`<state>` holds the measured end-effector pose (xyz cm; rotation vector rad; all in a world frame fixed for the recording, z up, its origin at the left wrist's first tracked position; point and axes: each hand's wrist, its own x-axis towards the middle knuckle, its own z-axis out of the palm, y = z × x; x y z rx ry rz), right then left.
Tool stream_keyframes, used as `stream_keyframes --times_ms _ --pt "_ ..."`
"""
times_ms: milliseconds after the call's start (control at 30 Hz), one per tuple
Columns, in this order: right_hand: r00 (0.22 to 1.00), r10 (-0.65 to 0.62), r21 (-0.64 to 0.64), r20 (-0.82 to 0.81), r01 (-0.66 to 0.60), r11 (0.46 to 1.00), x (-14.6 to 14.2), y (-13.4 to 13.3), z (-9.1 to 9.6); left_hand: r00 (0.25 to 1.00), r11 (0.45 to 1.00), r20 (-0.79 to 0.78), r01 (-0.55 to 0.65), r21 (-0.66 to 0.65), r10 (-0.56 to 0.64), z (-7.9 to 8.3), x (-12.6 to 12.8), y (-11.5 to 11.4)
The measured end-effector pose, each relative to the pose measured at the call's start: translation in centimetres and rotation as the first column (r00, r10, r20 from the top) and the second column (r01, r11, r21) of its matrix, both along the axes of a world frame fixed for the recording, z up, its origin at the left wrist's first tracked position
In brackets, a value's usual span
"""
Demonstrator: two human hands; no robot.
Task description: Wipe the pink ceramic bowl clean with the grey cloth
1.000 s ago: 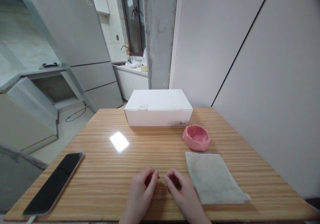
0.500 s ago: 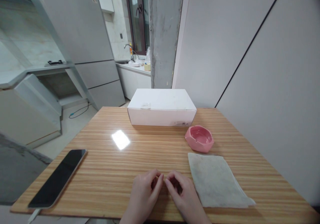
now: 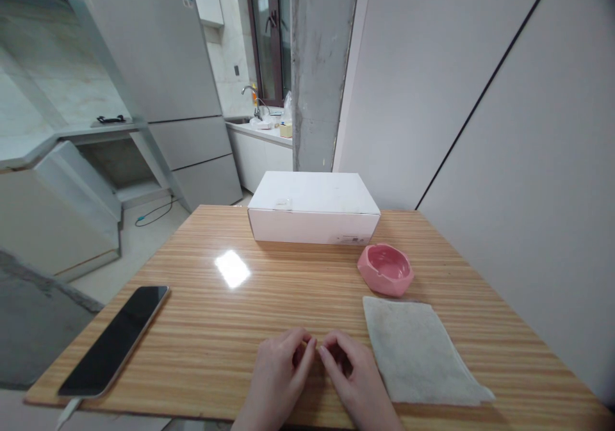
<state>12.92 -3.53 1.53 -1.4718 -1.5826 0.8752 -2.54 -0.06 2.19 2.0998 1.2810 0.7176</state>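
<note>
My left hand (image 3: 283,370) and my right hand (image 3: 353,370) rest on the table near its front edge, almost meeting at the thumbs and index fingers. Both are loosely curled, thumb tip against index finger, and I see nothing in either. Just right of my right hand lies a folded pale grey-green cloth (image 3: 420,351). Beyond the cloth stands a pink ashtray (image 3: 385,269) with angular sides. To the far left of my left hand is a black-screened phone (image 3: 115,341), a white cable (image 3: 70,412) plugged into its near end.
A closed white box (image 3: 314,210) stands at the back of the wood-grain table (image 3: 202,328). A white wall (image 3: 504,162) runs along the right side. Behind the table are a grey fridge (image 3: 154,47), a concrete pillar (image 3: 319,72) and a sink counter with a faucet (image 3: 255,101).
The view has shifted very slightly, so everything sits a little further right. My hands keep the same curled pose, and the objects on the table stay in place.
</note>
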Motion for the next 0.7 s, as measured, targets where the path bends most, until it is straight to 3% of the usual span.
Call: stream_keyframes --times_ms 700 --pt "1.000 0.000 0.018 0.000 0.000 1.000 0.03 -0.11 -0.04 1.000 1.000 -0.011 -0.005 0.027 0.005 0.04 0.00 -0.03"
